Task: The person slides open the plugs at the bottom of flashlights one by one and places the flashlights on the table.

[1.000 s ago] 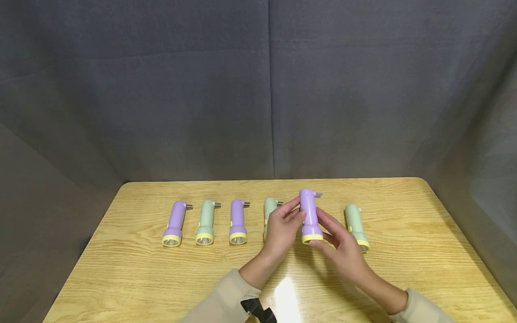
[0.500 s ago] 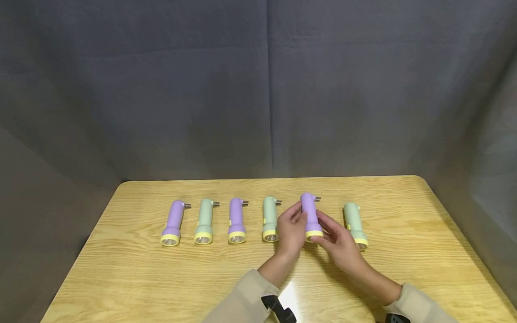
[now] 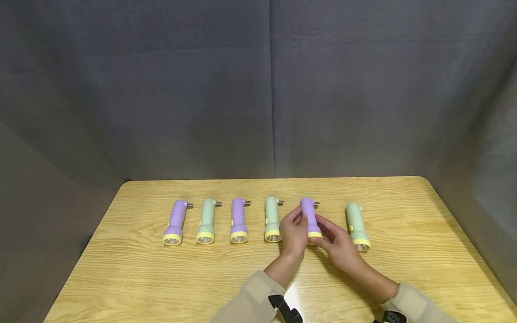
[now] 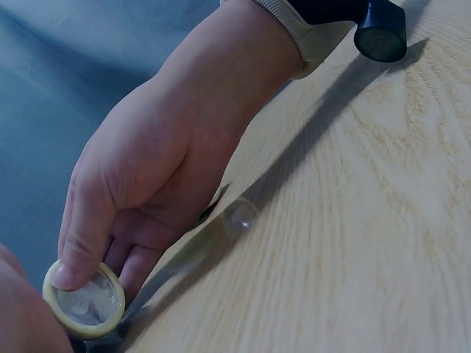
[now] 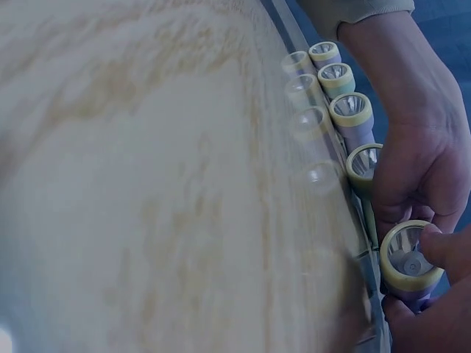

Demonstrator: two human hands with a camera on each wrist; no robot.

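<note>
Both hands are on a purple flashlight (image 3: 308,215) with a yellow rim, standing in line with the others. My left hand (image 3: 294,233) holds it from the left side. My right hand (image 3: 340,244) grips it from the right, its thumb at the yellow rim. Two metal plug prongs stick out at the flashlight's far end, to the right. In the left wrist view, the flashlight's lens end (image 4: 85,303) faces the camera, and a thumb lies over the rim. Whether its underside touches the table is hidden by the hands.
To the left lie a green flashlight (image 3: 272,220), a purple flashlight (image 3: 238,220), another green flashlight (image 3: 207,220) and another purple flashlight (image 3: 176,220). A green flashlight (image 3: 356,224) lies right of the hands. Grey cloth (image 3: 194,89) surrounds the wooden table (image 3: 161,287).
The purple flashlight has come down toward the table, lens end toward me. My left hand has shifted right along with it, uncovering the green flashlight beside it. My right hand keeps its grip.
</note>
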